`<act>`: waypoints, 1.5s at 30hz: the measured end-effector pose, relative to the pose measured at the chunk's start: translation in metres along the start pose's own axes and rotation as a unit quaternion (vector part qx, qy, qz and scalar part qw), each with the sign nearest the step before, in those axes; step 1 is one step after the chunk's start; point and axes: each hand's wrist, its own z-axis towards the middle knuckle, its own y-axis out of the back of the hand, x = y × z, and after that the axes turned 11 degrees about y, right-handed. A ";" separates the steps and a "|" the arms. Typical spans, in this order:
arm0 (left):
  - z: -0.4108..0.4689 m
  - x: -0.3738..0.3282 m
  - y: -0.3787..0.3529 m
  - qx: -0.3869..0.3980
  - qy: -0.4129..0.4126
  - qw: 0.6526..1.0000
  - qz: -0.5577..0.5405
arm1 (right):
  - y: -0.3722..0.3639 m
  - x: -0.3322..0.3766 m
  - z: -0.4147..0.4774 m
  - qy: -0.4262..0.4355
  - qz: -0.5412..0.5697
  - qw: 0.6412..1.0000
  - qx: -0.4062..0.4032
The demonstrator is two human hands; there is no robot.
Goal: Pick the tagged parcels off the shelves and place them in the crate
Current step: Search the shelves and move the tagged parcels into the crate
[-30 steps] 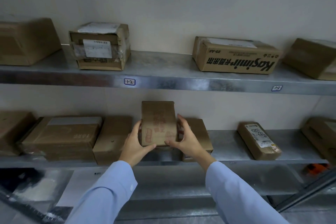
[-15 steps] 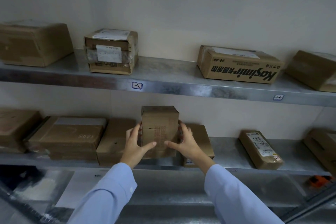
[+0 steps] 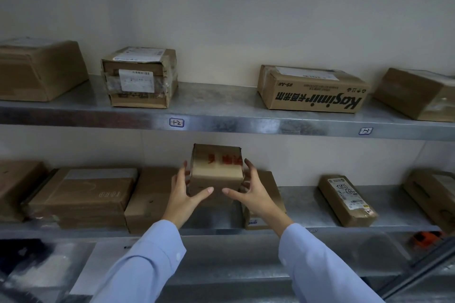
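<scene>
Grey metal shelves (image 3: 221, 102), cream wall (image 3: 234, 19)

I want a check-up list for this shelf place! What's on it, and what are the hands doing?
Surface: metal upper shelf and lower shelf; handwritten tags on the upper shelf's front edge.
Job's things: small parcel with red print, held at the lower shelf; crate not in view.
Clutter: Kasimir box and taped box with barcode label on the upper shelf; narrow labelled parcel on the lower shelf; plain brown boxes on both.
Grippers: left hand and right hand grip the small parcel's sides.
Cables: nothing seen.
Surroundings: plain wall behind; orange object low right, too blurred to name.
</scene>
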 end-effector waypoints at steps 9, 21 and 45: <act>0.004 -0.003 -0.006 0.002 -0.019 1.000 0.017 | 0.004 -0.003 0.001 0.016 -0.017 1.000 0.002; 0.009 0.003 -0.002 0.001 -0.001 1.000 -0.014 | 0.008 -0.001 0.001 0.008 0.040 0.999 -0.019; 0.004 0.000 -0.027 0.017 -0.056 0.998 0.004 | 0.024 -0.021 -0.021 0.040 0.024 0.996 -0.074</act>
